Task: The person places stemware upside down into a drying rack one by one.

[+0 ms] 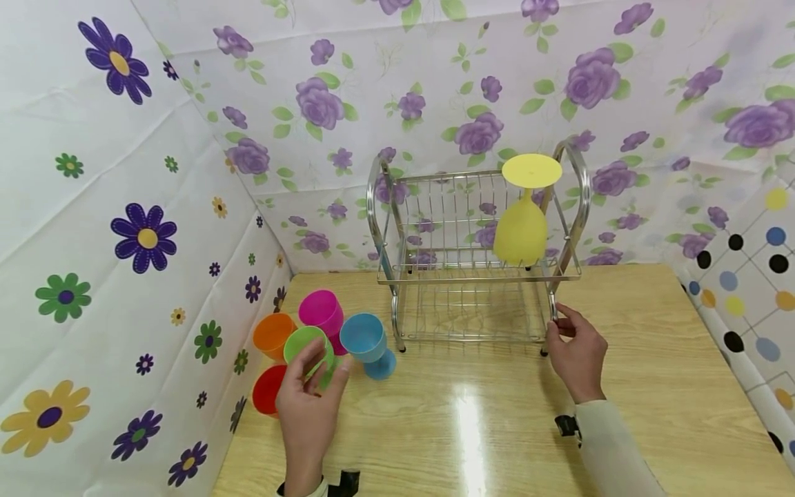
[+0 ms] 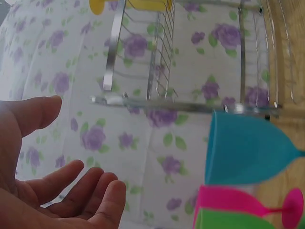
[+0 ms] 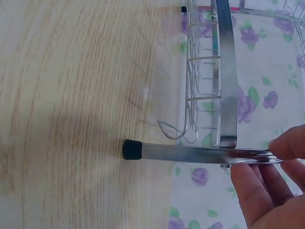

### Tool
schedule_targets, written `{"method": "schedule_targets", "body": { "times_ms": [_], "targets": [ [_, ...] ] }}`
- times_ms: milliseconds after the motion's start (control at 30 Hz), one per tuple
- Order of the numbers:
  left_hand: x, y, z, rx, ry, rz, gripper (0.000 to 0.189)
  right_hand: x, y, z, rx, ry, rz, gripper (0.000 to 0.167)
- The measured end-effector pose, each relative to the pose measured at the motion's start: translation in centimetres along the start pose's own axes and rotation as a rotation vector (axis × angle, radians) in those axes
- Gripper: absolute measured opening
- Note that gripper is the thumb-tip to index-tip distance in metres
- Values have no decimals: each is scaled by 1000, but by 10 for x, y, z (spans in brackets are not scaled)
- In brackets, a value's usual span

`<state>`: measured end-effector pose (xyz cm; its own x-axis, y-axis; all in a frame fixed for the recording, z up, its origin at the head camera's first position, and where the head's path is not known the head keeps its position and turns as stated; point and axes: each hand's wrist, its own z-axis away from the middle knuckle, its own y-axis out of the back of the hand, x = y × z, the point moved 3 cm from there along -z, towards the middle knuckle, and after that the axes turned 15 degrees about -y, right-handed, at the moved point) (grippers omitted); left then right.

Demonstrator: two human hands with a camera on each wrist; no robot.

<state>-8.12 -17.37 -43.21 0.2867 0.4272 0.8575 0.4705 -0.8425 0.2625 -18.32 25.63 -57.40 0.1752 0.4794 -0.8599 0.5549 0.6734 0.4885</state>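
Five goblets in bright plastic stand mouth-up in a cluster on a pale wood-grain desk (image 1: 410, 428), to the left of a two-tier chrome wire dish rack (image 1: 478, 279): one sky-blue goblet (image 1: 363, 338) nearest the rack, one hot-pink goblet (image 1: 321, 312) at the back, one orange goblet (image 1: 273, 335), one lime-green goblet (image 1: 304, 345) in the middle and one red goblet (image 1: 268, 391) in front. A sixth, a yellow plastic goblet (image 1: 522, 231), sits upside down at the right end of the rack's upper tier, its round foot uppermost.

A person's left hand (image 1: 308, 414) hovers over the group, thumb and fingers well spread and holding nothing; the left wrist view shows it apart from the green, pink and blue goblets. The right hand (image 1: 577, 355) pinches the rack's right front upright between thumb and fingers.

The step in hand appears to be reaching for another goblet while the rack is steadied. Which goblet is meant is hard to tell, and the red one is partly hidden by the hand. The next move would call for closing the left fingers on a single goblet without knocking its close neighbours.
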Motion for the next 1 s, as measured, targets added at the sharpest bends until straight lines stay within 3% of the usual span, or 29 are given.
{"method": "schedule_targets", "body": {
  "times_ms": [233,567,700,833,1000],
  "targets": [
    [-26,33,14,182,110,-173,55,3,1,1,3,8,-10,38],
    [-59,69,27,325,237,-290,61,5,0,0,-6,9,7,39],
    [-72,76,32,361,289,-287,67,7,0,2,-3,5,6,40],
    [-87,75,36,386,302,-246,73,7,0,2,2,9,7,40],
    [-112,69,38,427,287,-119,86,5,0,0,8,16,1,39]
  ]
}}
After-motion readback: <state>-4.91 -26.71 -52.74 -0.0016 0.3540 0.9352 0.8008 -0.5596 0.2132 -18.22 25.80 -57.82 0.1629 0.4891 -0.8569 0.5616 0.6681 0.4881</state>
